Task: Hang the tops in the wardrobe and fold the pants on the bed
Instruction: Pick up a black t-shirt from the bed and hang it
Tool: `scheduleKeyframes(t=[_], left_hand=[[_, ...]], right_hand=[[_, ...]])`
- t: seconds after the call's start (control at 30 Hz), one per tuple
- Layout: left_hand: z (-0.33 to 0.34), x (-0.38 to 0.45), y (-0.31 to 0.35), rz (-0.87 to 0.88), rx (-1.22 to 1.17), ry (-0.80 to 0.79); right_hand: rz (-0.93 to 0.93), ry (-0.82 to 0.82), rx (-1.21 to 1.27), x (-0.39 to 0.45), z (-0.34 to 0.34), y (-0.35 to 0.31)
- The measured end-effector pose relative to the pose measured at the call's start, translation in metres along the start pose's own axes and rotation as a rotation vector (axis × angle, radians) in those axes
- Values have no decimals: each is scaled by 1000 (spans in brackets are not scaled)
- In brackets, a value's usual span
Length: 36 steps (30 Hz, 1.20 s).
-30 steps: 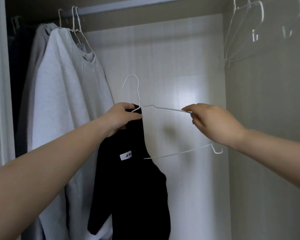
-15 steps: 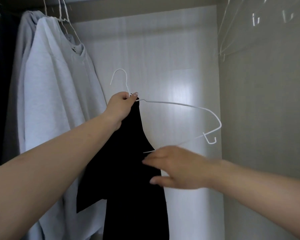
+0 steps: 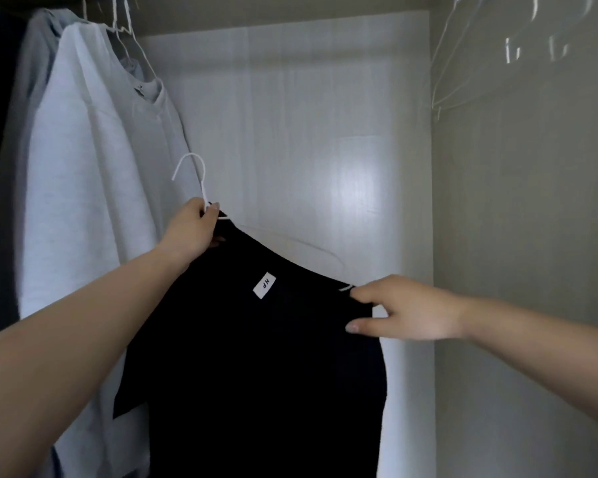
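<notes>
Wardrobe work at mid-task: two pale tops (image 3: 94,174) already hang at the left end of the wardrobe's rail. The left hand (image 3: 194,229) pinches the neck of a white hanger (image 3: 190,170) carrying a black top (image 3: 266,357), while the right hand (image 3: 408,308) grips its far shoulder. Hooking it on the rail remains; pants and bed are out of view.
</notes>
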<state>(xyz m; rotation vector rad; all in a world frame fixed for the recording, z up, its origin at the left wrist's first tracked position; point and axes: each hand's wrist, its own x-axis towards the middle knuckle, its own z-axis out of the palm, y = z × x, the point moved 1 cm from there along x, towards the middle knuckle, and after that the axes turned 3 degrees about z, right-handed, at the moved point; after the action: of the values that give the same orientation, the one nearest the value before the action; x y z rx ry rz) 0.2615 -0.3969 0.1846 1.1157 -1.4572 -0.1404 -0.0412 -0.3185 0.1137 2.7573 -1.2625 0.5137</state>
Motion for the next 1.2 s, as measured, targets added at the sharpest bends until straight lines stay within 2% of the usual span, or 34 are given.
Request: scheduleKeyframes(t=[0.17,0.27,0.37,0.57,0.77,0.9,1.07,1.2], left_hand=[[2,-12,-8,124,141,-88],[12,-21,-4,225,304,-121],[24,-30,9,274,298,-151],[55,-43,48,327,180,-249],[55,-41,53,355,188,-291],[45,-35,38,271,129,-265],[26,-28,18,275,253,-259],[24,-28,17,272,463,-165]], right_hand=[[88,30,-222,-7,-21,16],[85,63,-309,-3,-27,12],[38,124,-336,7,-30,1],[41,226,-177,25,-28,-8],[71,339,-47,15,-36,-2],[87,420,29,-2,-41,8],[102,499,64,-18,-47,23],[139,463,157,-19,-48,28]])
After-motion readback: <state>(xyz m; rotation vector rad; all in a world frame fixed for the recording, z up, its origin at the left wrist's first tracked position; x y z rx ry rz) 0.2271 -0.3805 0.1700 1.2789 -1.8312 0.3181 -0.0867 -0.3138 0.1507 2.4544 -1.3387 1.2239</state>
